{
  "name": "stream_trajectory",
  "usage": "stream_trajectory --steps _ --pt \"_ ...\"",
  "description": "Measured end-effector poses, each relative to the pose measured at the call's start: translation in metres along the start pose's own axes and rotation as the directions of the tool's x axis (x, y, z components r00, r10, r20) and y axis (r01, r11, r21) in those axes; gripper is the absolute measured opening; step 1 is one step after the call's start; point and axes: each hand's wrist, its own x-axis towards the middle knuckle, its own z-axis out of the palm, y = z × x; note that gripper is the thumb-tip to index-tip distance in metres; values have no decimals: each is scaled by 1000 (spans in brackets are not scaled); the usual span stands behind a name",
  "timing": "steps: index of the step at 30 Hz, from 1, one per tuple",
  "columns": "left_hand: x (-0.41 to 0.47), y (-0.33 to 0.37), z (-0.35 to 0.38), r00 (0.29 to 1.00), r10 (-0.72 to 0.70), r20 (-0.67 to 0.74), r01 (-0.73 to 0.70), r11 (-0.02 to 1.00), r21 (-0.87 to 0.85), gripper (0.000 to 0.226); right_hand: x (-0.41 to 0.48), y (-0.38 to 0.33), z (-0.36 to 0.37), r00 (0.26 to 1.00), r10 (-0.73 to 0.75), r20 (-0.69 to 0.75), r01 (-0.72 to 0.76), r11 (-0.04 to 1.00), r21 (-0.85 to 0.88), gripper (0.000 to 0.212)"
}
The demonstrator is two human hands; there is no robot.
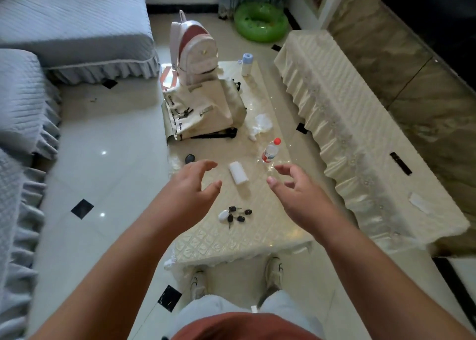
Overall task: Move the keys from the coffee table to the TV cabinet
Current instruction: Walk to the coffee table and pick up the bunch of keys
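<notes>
Near the table's [257, 242] front edge, the keys [235, 214] lie between my forearms; my left hand [192, 185] at ten o'clock and right hand [296, 187] at two o'clock hover spread, grasping nothing.

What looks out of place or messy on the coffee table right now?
A crumpled white tissue lies loose mid-table, and the water bottle beside it looks tilted, though the wide lens may exaggerate that. The keys lie untouched near the front edge; both hands are empty.
</notes>
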Motion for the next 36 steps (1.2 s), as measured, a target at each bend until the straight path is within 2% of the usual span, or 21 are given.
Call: stream_trajectory --steps 9,15,19,24,30,36 --pt "10 30 64 972 -192 -137 188 981 -46 45 77 56 -43 974 -59 218 66 998 -22 46" --pt "43 11 103 933 -319 -164 304 946 -111 40 130 89 -23 950 -60 308 76 996 -43 49" --pt "70 -18 128 927 -358 -115 349 933 -89 39 153 118 11 947 -26 321 54 995 -79 49" --pt "104 -39 162 944 -329 -6 328 944 -37 41 175 155 42 951 30 306 8 993 -122 48" --pt "130 -73 200 932 -362 20 363 928 -83 37 199 196 76 953 82 290 -41 989 -144 44" --pt "143 -124 230 909 -415 33 416 909 -29 38 226 236 112 959 127 254 -87 983 -160 43"
